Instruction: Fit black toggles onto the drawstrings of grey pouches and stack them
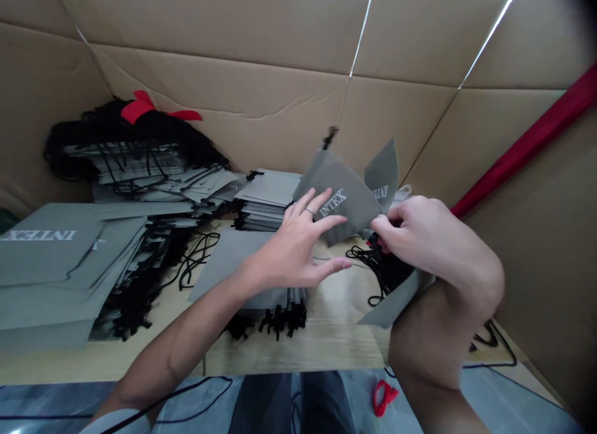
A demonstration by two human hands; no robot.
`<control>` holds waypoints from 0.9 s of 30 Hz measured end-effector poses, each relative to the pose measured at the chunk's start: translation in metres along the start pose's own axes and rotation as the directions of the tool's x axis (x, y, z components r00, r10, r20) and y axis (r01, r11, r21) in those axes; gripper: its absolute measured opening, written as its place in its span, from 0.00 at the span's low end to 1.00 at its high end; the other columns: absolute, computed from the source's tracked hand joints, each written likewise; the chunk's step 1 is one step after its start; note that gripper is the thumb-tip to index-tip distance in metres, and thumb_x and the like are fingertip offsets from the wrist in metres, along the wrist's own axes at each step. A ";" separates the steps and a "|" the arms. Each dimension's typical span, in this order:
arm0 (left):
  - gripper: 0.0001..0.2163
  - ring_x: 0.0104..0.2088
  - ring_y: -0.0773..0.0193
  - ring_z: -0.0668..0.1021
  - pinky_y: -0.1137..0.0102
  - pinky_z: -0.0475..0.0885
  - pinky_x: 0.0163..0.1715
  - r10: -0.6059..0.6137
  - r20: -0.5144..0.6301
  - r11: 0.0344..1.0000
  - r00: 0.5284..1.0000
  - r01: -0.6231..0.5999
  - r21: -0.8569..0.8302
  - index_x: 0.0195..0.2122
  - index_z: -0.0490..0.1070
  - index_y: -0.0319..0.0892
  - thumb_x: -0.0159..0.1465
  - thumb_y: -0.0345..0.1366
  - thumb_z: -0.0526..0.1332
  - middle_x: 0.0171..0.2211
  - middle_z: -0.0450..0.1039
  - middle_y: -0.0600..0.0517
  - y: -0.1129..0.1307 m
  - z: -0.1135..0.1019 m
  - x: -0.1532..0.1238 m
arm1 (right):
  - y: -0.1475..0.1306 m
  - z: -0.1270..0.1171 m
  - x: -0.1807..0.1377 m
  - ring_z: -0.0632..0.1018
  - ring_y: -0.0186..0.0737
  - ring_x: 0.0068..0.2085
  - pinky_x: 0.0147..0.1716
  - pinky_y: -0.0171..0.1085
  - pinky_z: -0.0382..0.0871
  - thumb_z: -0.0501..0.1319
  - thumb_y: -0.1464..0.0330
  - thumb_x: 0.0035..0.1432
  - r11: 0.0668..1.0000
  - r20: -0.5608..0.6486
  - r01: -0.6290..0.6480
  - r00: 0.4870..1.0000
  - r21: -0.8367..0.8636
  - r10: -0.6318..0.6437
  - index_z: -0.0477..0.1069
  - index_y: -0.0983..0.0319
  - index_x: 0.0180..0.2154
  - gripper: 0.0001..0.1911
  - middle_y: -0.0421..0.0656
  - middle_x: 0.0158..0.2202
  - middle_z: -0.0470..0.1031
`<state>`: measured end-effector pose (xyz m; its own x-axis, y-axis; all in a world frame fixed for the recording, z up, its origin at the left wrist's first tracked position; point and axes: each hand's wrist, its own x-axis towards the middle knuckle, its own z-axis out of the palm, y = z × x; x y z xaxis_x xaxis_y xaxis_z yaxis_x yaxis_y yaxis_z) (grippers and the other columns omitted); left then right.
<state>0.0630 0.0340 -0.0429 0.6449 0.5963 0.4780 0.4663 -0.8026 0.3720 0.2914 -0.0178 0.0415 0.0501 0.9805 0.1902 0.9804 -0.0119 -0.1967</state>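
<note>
A grey drawstring pouch (347,179) with white INTEX lettering is held up above the table, its black cord end pointing up and left. My right hand (415,229) pinches its lower right corner. Behind that grip stands a second grey pouch (385,166), also lettered; whether the same fingers hold it I cannot tell. Fingers spread, my left hand (310,241) is in front of the first pouch; its fingertips overlap the fabric, and contact is unclear. Black cords (385,269) lie below my right hand, beside another grey piece (396,300) near the wrist.
Stacked grey pouches (273,188) sit behind my left hand, with another stack (242,253) under that forearm. A large pile (46,253) covers the table's left. Black cords with a red tie (140,107) top the back pile. Cardboard walls (256,92) enclose the table (336,347).
</note>
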 end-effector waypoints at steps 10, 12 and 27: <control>0.29 0.81 0.34 0.65 0.38 0.69 0.76 -0.038 0.313 0.999 0.949 0.048 -0.022 0.76 0.67 0.37 0.80 0.46 0.63 0.79 0.63 0.28 -0.030 0.031 -0.001 | 0.023 0.008 0.027 0.71 0.38 0.23 0.28 0.41 0.59 0.61 0.72 0.65 0.992 0.220 0.094 0.973 -0.083 -0.074 0.75 0.58 0.18 0.22 0.40 0.19 0.76; 0.25 0.77 0.36 0.72 0.41 0.74 0.73 -0.005 0.308 0.999 0.951 0.020 -0.048 0.72 0.72 0.37 0.79 0.43 0.63 0.75 0.71 0.29 -0.031 0.031 0.001 | 0.018 0.005 0.021 0.70 0.37 0.23 0.27 0.41 0.57 0.61 0.73 0.64 0.995 0.157 0.066 0.986 -0.074 -0.054 0.73 0.58 0.17 0.21 0.39 0.19 0.74; 0.10 0.45 0.68 0.88 0.77 0.86 0.42 0.108 -0.498 0.905 0.861 -0.292 -0.309 0.51 0.82 0.40 0.75 0.22 0.64 0.52 0.88 0.47 0.049 -0.015 -0.020 | -0.041 -0.003 -0.044 0.67 0.35 0.22 0.22 0.38 0.56 0.60 0.66 0.70 0.870 -0.209 0.258 0.961 0.419 -0.184 0.77 0.59 0.23 0.21 0.37 0.19 0.68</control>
<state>0.0638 -0.0171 -0.0228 0.3040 0.4351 0.8475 0.0460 -0.8953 0.4431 0.2493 -0.0605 0.0438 -0.0924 0.9030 0.4196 0.7862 0.3247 -0.5257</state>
